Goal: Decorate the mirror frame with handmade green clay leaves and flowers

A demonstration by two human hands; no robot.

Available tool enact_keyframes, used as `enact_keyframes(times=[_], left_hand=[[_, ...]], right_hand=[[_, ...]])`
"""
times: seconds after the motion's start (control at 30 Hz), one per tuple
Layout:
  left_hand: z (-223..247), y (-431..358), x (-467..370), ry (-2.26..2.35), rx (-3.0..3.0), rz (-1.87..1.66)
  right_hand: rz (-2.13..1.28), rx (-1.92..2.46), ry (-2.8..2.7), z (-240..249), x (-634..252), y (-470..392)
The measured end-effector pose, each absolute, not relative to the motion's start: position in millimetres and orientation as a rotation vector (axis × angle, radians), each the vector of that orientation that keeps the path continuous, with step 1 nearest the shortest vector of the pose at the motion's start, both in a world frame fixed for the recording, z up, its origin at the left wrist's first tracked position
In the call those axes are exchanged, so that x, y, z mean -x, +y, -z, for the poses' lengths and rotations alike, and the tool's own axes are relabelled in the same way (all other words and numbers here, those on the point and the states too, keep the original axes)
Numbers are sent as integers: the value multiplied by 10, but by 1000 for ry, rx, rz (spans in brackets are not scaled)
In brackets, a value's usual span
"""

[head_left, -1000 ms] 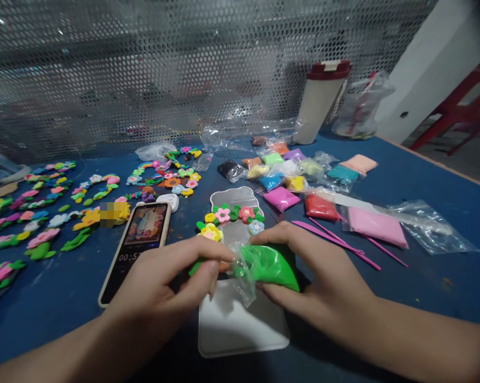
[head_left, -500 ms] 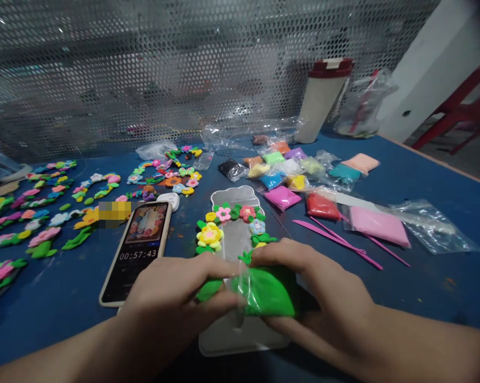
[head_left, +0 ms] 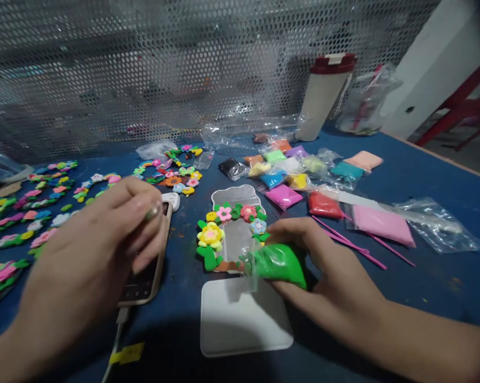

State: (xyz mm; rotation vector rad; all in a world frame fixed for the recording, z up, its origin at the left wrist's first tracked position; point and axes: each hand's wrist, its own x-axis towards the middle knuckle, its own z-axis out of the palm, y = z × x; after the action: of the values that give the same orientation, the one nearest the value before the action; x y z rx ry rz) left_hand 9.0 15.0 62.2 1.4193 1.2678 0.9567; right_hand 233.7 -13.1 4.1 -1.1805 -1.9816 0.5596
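My right hand is closed round a clear plastic bag of green clay, with the bag's loose mouth pointing left. Over the phone, my left hand is raised with its fingers pinched together. A tiny dark, shiny bit shows at those fingertips, too small to name. Between the hands lies a clear board with a wavy top, ringed by clay flowers and green leaves. A brown clay strip runs along the ring's lower side. Below that is the board's plain white lower part.
Bags of coloured clay lie beyond my right hand, near pink modelling tools and a whitish knife-like strip. Several flowered clay rings fill the left side. A tumbler stands behind, before a perforated metal screen.
My left hand has come away from the bag's mouth, moving left and up over the phone. My right hand still holds the green clay bag, now slightly higher and further right.
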Motion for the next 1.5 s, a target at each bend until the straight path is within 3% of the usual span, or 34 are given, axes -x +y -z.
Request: enact_keyframes(times=[0.17,0.47,0.73,0.93,1.1,1.3,1.5], left_hand=[[-364,131,-222,1056,-1480,-555],[-275,152,-253,994,-1416,-463],[-315,96,-262,1292,-1901,-551],[-300,105,-261,1212,-2181,-452],[-343,105,-275,1232,-2042,-403],[-437,150,-158,1175,-1459,-892],[-367,73,-272,965,-1404,-382]], right_hand=[[-595,1157,-1940,-17,-2282,-119],[-576,1192,-1953,0,-2270,-112],[-507,1152,-2047,4,-2269,-136],[-502,1133,-2067,21,-2261,-168],[-491,1121,-2088,3,-2275,-178],[-519,1199,-1988,-12,-2297,-122],[-581,1153,-1973,-92,-2279,-207]])
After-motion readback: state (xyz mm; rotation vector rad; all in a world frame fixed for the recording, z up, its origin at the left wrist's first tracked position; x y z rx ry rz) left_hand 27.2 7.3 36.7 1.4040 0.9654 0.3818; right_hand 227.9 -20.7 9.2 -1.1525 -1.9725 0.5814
